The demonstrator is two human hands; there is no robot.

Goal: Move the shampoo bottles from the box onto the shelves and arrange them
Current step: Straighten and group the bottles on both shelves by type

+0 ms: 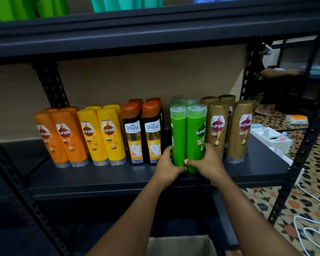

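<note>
A: Clearly, on the left of the dark shelf (pixel 100 174), 2 orange bottles (pixel 61 137) stand upright in front, with more orange caps behind them.

B: Just beside them, 2 yellow bottles (pixel 102 135) stand in front of others of the same colour. Next come 2 black bottles (pixel 143 133) with brown-orange caps, again with a pair behind.

A: At centre, the left hand (pixel 167 166) holds the lower part of the left green bottle (pixel 178 137), fingers curled round its side and thumb across the front near the base.

B: The right hand (pixel 207 164) grips the right green bottle (pixel 195 137) in the same way, thumb across its front. Both bottles stand upright, touching each other, near the shelf's front edge. Behind them, 2 more clear caps show, blurred.

A: Further right, gold bottles (pixel 238 132) stand upright, 2 in front and 2 behind.

B: Below the forearms, the open top of a cardboard box (pixel 179 245) shows at the bottom edge; its contents cannot be made out.

A: On the shelf above, the bases of green, teal and blue bottles (pixel 126 3) appear. At far right, white cables (pixel 307 231) lie on a patterned tile floor (pixel 303 191).
</note>
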